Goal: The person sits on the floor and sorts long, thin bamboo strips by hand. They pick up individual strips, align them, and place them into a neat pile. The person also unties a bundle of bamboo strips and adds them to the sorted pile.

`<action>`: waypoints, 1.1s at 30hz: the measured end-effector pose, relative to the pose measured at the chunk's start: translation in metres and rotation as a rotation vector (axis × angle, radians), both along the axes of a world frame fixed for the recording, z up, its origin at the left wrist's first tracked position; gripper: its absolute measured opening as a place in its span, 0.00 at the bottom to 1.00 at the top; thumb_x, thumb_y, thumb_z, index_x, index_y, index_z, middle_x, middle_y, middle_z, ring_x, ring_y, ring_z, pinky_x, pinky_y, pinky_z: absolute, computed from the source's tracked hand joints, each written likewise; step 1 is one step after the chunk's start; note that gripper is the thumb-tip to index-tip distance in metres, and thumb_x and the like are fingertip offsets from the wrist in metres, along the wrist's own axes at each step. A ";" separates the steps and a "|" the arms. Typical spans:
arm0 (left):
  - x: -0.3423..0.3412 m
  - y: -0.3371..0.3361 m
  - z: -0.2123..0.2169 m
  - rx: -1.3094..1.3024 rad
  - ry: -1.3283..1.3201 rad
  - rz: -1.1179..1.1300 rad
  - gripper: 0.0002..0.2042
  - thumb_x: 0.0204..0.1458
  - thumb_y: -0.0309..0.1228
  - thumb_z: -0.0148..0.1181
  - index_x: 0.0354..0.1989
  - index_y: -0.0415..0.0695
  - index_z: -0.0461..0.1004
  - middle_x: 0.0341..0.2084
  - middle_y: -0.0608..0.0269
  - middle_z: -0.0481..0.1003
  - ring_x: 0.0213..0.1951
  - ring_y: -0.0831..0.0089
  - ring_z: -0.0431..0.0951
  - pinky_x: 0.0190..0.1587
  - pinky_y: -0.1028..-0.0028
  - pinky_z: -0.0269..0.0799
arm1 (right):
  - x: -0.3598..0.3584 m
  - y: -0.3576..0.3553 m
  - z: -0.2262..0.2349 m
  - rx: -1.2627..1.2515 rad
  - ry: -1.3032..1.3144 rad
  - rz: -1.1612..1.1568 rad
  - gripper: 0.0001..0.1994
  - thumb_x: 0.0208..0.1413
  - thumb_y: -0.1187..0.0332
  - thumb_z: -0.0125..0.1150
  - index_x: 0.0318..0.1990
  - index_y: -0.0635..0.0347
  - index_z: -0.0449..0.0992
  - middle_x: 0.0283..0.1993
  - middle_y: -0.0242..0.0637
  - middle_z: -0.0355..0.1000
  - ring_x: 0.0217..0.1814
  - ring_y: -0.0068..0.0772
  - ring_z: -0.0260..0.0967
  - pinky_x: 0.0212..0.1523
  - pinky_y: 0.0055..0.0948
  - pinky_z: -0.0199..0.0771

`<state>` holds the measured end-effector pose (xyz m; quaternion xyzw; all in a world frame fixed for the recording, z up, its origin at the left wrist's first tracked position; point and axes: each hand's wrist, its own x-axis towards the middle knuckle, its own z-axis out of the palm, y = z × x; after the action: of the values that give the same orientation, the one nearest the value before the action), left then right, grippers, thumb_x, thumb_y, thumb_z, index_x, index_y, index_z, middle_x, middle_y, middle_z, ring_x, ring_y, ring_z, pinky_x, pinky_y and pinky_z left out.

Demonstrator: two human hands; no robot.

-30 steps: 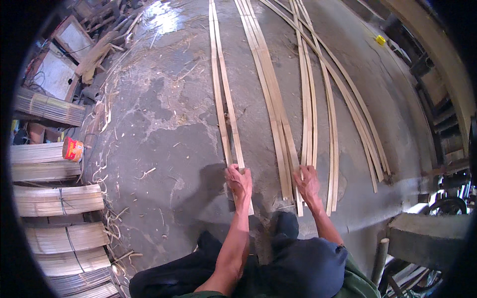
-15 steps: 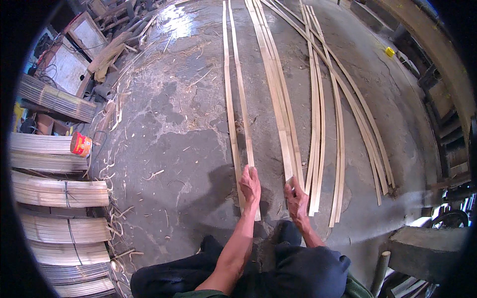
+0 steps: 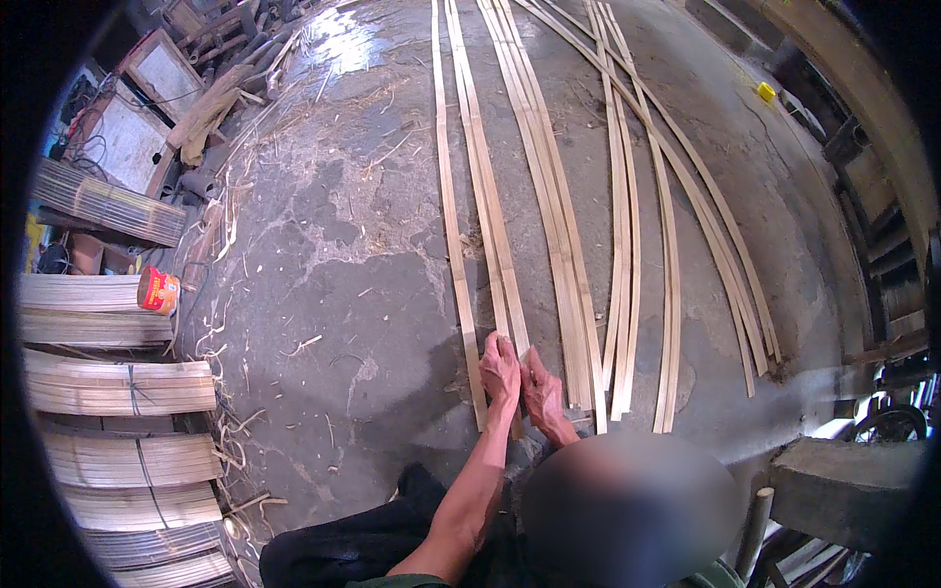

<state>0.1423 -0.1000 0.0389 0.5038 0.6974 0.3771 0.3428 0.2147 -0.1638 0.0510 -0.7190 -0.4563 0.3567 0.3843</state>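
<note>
since both hands, left hand and right hand, press together on the near end of a bamboo strip running to 12 o'clock, it looks light, springy, splintery-edged. best gripped flat near that end; floor bears it.

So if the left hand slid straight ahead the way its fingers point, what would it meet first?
Nothing new, probably: the left hand already rests on a long bamboo strip, and would likely just run along it across the concrete floor.
</note>
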 end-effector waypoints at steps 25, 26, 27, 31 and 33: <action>-0.020 0.019 0.001 -0.006 0.011 0.001 0.18 0.57 0.37 0.57 0.51 0.39 0.71 0.36 0.40 0.77 0.41 0.47 0.77 0.44 0.57 0.71 | 0.003 -0.008 -0.006 -0.043 0.159 -0.100 0.27 0.63 0.60 0.57 0.66 0.57 0.62 0.27 0.26 0.65 0.29 0.21 0.58 0.31 0.24 0.65; -0.028 0.024 -0.005 0.097 0.164 -0.005 0.18 0.56 0.36 0.58 0.51 0.39 0.71 0.38 0.41 0.76 0.42 0.48 0.76 0.45 0.57 0.70 | -0.003 -0.007 -0.003 -0.011 0.213 -0.095 0.27 0.63 0.60 0.57 0.66 0.57 0.62 0.27 0.26 0.65 0.29 0.21 0.58 0.31 0.23 0.64; -0.034 0.029 -0.013 0.195 0.316 -0.018 0.18 0.55 0.36 0.59 0.51 0.40 0.71 0.39 0.43 0.75 0.44 0.48 0.75 0.47 0.57 0.69 | -0.009 -0.009 -0.001 0.016 0.265 -0.096 0.26 0.63 0.60 0.57 0.66 0.58 0.62 0.27 0.27 0.65 0.29 0.21 0.58 0.31 0.23 0.64; -0.014 0.023 0.003 0.234 0.294 -0.045 0.19 0.53 0.34 0.61 0.51 0.39 0.70 0.40 0.47 0.72 0.45 0.50 0.71 0.48 0.56 0.67 | 0.001 -0.013 -0.013 0.016 0.095 -0.080 0.23 0.64 0.63 0.53 0.64 0.61 0.63 0.38 0.44 0.68 0.39 0.33 0.66 0.39 0.29 0.68; -0.007 0.023 0.003 0.068 0.057 -0.095 0.17 0.55 0.35 0.59 0.49 0.36 0.71 0.35 0.48 0.74 0.39 0.53 0.75 0.43 0.58 0.70 | 0.000 -0.012 -0.001 0.034 0.104 -0.053 0.21 0.63 0.66 0.52 0.62 0.64 0.66 0.49 0.58 0.73 0.49 0.45 0.75 0.48 0.36 0.72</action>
<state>0.1353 -0.0768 0.0420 0.5582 0.6690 0.3697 0.3228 0.2143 -0.1760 0.0504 -0.7048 -0.4222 0.3755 0.4290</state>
